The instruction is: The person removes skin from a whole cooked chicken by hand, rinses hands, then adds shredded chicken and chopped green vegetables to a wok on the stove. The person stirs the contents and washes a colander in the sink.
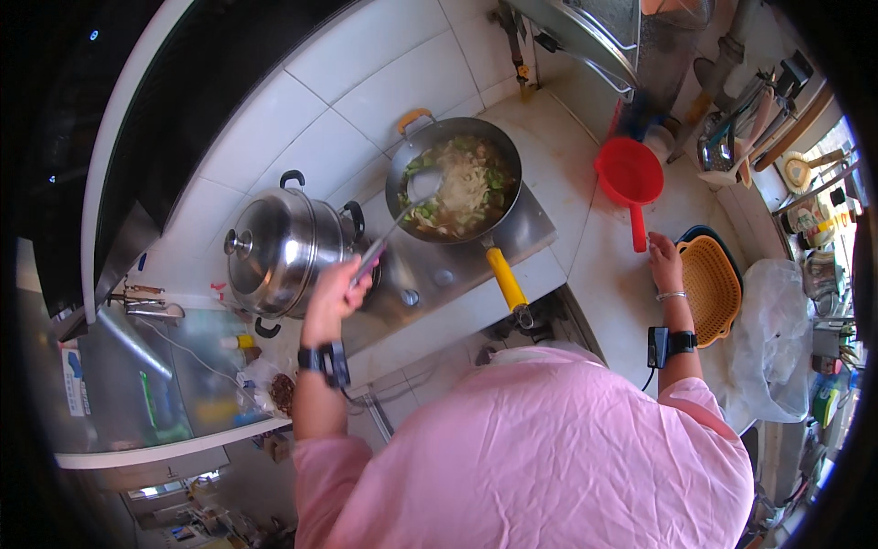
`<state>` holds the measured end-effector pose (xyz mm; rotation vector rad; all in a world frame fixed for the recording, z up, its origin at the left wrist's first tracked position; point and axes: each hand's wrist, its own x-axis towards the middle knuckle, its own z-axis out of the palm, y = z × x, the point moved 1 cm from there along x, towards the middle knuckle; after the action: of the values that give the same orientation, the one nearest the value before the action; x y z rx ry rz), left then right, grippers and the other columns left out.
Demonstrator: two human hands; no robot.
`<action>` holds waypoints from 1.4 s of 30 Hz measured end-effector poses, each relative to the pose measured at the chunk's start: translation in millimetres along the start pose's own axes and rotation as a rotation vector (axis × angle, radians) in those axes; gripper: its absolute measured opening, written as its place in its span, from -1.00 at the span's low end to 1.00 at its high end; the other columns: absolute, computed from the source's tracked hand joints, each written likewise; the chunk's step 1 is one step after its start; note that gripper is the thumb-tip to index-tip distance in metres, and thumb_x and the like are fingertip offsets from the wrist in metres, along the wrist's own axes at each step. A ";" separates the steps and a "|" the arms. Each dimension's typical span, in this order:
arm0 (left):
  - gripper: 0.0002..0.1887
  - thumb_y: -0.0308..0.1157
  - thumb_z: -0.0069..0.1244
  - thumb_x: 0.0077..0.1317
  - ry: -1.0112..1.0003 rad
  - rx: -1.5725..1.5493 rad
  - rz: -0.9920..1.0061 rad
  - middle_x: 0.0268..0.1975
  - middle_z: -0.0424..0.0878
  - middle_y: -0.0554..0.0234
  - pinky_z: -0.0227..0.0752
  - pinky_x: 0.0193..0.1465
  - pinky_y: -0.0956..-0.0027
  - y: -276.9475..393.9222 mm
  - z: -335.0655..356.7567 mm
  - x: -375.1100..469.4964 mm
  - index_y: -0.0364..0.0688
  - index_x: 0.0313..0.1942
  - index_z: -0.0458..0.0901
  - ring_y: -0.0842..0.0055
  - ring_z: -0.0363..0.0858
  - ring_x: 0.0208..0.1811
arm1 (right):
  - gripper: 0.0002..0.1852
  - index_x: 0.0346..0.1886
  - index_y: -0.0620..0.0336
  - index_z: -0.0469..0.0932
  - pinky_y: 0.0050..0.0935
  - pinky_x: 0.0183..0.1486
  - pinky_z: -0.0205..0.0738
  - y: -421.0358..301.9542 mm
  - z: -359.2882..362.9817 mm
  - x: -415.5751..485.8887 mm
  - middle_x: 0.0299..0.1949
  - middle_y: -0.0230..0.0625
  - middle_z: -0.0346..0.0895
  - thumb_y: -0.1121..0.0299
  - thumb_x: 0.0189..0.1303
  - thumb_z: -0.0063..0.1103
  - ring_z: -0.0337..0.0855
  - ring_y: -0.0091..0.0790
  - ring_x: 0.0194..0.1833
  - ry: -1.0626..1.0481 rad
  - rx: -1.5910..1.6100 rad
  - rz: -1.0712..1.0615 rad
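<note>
My left hand (341,289) is closed round the handle of a metal ladle (394,223), whose bowl is over the left part of a wok (509,148). Pale strips, chopped green pieces and brownish liquid (473,180) fill the wok's bottom. The wok sits on a steel gas stove (439,278), its yellow handle (506,280) pointing towards me. My right hand (664,255) is by the end of the handle of a red plastic water scoop (629,171); whether they touch, and whether the fingers hold anything, I cannot tell.
A lidded steel steamer pot (274,250) stands left of the wok. Right of my right hand are an orange plastic basket (710,291) and a clear plastic bag (772,343). Utensils (744,130) hang at the upper right; the range hood (147,130) spans the upper left.
</note>
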<state>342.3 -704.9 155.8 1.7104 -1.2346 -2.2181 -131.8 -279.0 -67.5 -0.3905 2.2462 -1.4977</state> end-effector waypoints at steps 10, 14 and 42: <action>-0.58 -0.40 -0.04 0.51 0.159 0.227 0.391 -0.39 0.52 0.37 0.31 -0.52 0.55 -125.8 43.3 -13.4 -0.13 0.32 0.30 0.72 0.37 -0.53 | -0.69 0.24 0.14 0.58 -0.63 -0.17 0.52 -4.2 -28.8 -65.2 0.03 -0.42 0.64 0.44 0.51 0.03 0.64 -0.60 -0.15 0.170 0.236 -0.036; -0.48 -0.39 -0.07 0.54 0.077 0.316 0.749 -0.39 0.38 0.54 0.21 -0.46 0.62 -109.4 44.4 -13.7 -0.11 0.48 0.35 0.78 0.26 -0.48 | -0.66 0.27 0.09 0.56 -0.54 -0.11 0.54 0.4 -64.8 -148.3 0.10 -0.40 0.63 0.36 0.50 0.07 0.68 -0.52 -0.06 0.327 0.241 -0.041; -0.73 -0.43 -0.05 0.49 0.035 0.195 0.929 -0.13 0.62 0.01 0.51 -0.06 0.16 -238.6 314.6 32.2 -0.33 0.11 0.39 0.21 0.64 -0.20 | -0.66 0.30 -0.02 0.54 -0.59 -0.13 0.50 156.8 -317.9 -663.5 0.19 -0.44 0.58 0.34 0.54 0.02 0.67 -0.55 -0.01 1.186 0.279 0.268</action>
<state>159.2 -391.5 -2.9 0.8758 -1.7803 -1.5255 295.8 334.4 15.0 1.1265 2.5786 -2.1382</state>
